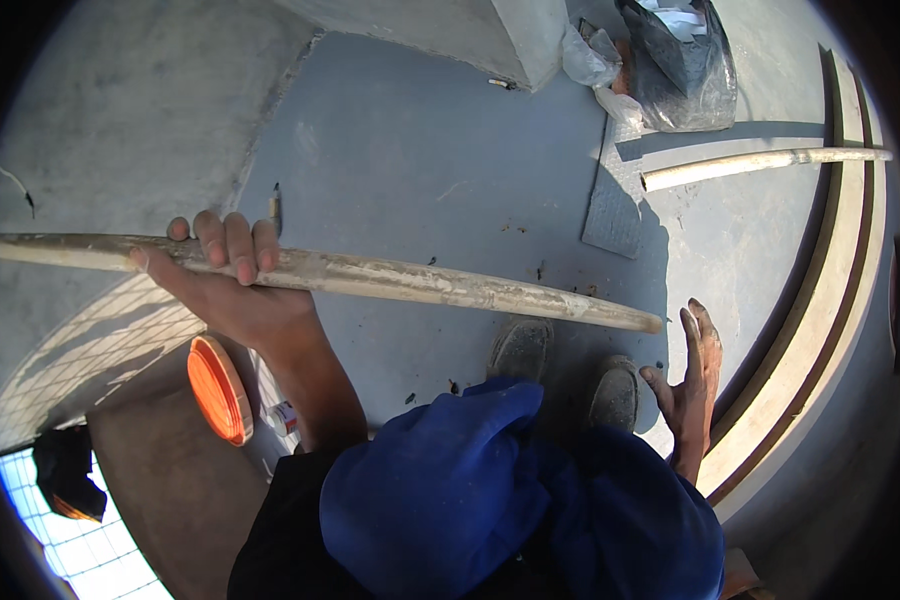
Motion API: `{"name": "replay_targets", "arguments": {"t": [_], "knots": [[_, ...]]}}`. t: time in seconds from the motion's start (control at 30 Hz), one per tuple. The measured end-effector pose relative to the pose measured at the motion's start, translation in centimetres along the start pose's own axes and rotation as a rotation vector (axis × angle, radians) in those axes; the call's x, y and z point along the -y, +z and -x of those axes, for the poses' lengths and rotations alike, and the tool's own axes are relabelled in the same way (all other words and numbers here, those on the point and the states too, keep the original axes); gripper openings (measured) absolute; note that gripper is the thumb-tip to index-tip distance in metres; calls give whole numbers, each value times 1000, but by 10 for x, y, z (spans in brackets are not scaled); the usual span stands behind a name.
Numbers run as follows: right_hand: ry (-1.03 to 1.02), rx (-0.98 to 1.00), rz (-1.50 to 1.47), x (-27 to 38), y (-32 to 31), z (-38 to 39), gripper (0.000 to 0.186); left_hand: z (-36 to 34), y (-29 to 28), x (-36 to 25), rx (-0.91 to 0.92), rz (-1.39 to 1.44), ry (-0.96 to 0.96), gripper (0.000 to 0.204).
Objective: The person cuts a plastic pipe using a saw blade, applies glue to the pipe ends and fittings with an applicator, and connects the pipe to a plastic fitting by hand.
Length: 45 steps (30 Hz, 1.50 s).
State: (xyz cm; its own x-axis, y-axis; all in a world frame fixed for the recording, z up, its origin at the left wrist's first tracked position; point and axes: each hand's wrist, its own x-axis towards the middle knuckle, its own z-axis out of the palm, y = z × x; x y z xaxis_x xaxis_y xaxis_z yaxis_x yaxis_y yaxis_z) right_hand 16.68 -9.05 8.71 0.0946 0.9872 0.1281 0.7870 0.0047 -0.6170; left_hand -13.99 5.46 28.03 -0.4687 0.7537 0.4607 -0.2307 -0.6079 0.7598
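A long, stained whitish pipe lies across the view in front of me, tilted slightly down to the right. My left hand is wrapped around it left of its middle, thumb on the near side and fingertips over the top. Past the pipe's right end, and apart from it, my right hand is held open with its fingers apart and nothing in it. Beneath me show two dusty shoes and blue clothing.
A second whitish pipe rests at the right across long pale beams. A black plastic bag stands at the back right by a flat grey sheet. An orange lid is at the left. Small debris dots the grey floor.
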Motion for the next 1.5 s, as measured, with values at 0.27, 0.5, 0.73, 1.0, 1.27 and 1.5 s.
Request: {"name": "replay_targets", "arguments": {"t": [0.27,0.5,0.73,1.0,1.27,1.5], "knots": [[118,124,-21,-53,-7,75,29,84,-12,94,-265,125,-719,46],[176,129,258,-61,4,109,29,113,-62,179,85,-151,-994,45],[433,171,310,-23,38,62,40,84,-70,242,104,-293,-1106,63],[381,-11,293,-57,63,49,33,129,-59,262,219,-739,-864,56],[310,-117,321,-87,78,32,35,198,-49,210,900,-970,-180,48],[388,-258,-25,-90,58,35,38,227,44,153,1438,-886,-1025,19]]}}
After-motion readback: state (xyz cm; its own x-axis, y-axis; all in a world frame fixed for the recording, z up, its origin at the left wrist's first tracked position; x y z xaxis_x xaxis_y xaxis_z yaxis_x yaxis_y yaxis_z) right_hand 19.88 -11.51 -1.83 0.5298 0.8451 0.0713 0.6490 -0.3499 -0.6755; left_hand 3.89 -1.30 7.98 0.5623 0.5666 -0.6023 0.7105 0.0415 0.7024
